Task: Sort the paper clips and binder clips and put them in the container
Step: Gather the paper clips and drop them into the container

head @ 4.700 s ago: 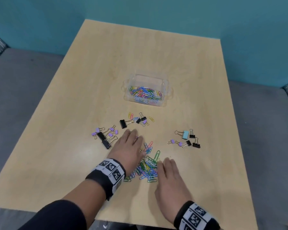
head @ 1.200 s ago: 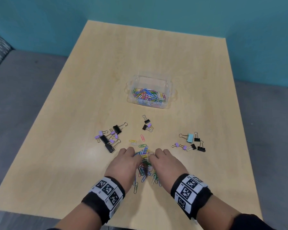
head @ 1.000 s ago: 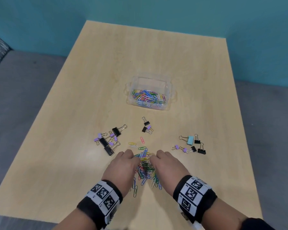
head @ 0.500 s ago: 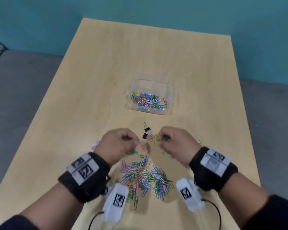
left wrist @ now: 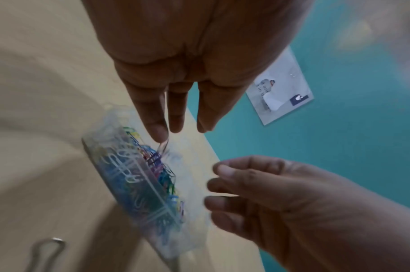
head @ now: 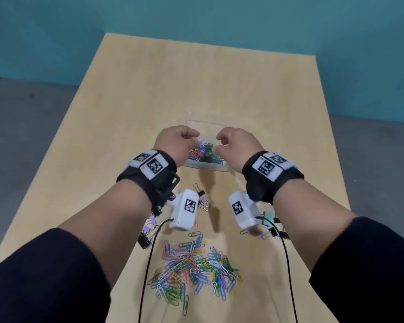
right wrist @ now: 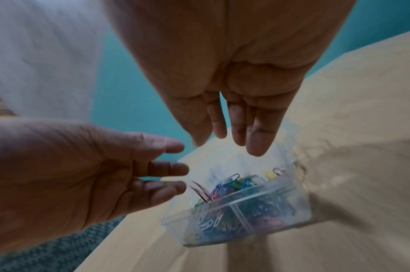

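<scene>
The step in hand looks like dropping a batch of paper clips into the clear container (head: 205,167), which sits at the middle of the head view with both hands over it.

At centre left of that view, the left hand (head: 176,142) hangs above the container's left end. In the left wrist view its fingers (left wrist: 152,117) point down, nearly straight and close together, and 1 thin clip seems to dangle from a fingertip toward the coloured clips inside; whether it is pinched or falling, I cannot tell. I judge this hand loose, gripping nothing firmly.

At centre right, the right hand (head: 237,144) hovers over the container's right end. The right wrist view shows its fingers (right wrist: 257,132) extended downward and slightly spread, with nothing between them.

The pile of paper clips (head: 193,264) lies at lower centre, well apart from the container. Binder clips lie in 3 groups between: 1 at the left (head: 148,231), partly hidden by the arm, 1 small group (head: 202,199) in the middle, 1 at the right (head: 269,227).

The next move probably calls for both hands to return to the lower pile and gather more clips, keeping binder clips out of that handful.
</scene>
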Demonstrator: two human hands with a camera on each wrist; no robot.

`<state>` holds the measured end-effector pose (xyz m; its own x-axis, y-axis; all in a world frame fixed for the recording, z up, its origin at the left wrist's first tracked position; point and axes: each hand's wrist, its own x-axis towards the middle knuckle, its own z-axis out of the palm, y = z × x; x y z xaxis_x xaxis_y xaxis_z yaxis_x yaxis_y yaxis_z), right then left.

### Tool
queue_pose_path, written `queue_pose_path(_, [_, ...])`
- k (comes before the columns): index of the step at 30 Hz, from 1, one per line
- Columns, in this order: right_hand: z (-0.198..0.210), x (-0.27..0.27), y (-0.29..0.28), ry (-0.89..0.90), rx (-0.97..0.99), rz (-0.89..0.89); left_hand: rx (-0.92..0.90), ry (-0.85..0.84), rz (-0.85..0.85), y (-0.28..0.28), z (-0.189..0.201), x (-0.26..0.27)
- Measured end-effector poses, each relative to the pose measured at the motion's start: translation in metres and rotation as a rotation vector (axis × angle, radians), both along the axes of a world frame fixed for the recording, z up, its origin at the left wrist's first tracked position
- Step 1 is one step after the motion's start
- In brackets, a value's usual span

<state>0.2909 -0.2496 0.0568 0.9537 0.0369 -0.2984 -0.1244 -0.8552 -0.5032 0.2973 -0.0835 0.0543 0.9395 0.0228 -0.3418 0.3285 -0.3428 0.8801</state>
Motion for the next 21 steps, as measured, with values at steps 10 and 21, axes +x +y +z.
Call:
queue_pose_path(10, [-0.026,-0.189,-0.012,0.044,-0.125,0.452,0.698,-0.337,-0.668,0.038,-0.029,-0.167])
queue_pose_path(21, [-0.053,-0.266,0.009,-0.049,-0.254,0.593,0.714,-0.505,-0.766,0.053,-0.050,-0.214])
